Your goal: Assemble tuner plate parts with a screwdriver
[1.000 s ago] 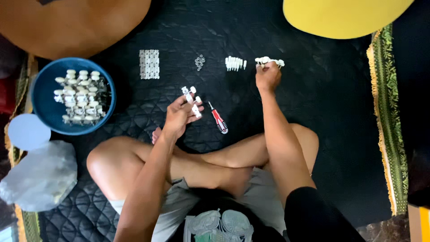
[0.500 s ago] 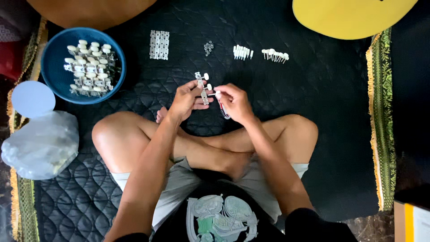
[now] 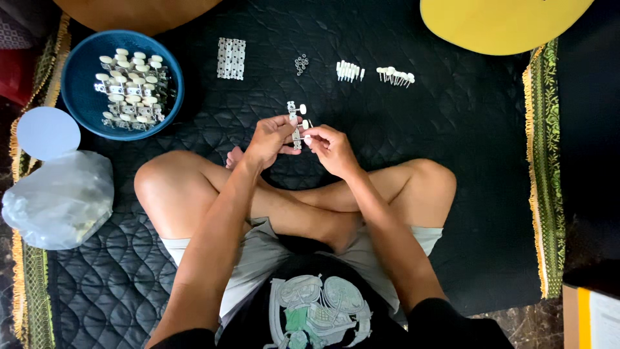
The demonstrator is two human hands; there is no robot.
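Both hands meet out front over the crossed legs, each grip pinched closed on the same white-knobbed tuner strip (image 3: 296,123): left hand (image 3: 270,139) wraps its lower end with the forearm angling up from the lap, right hand (image 3: 330,150) nips it from the side with fingertips, wrist bent inward. Everything sits on a black quilted mat (image 3: 452,129). Well off to the left of the grip is a blue bowl (image 3: 84,97) full of more tuner strips, with a crumpled plastic bag (image 3: 58,200) below it. Beyond the grip: a white grid block (image 3: 231,58), two rows of white pegs (image 3: 371,71), and a tiny pile of metal rings (image 3: 301,63).
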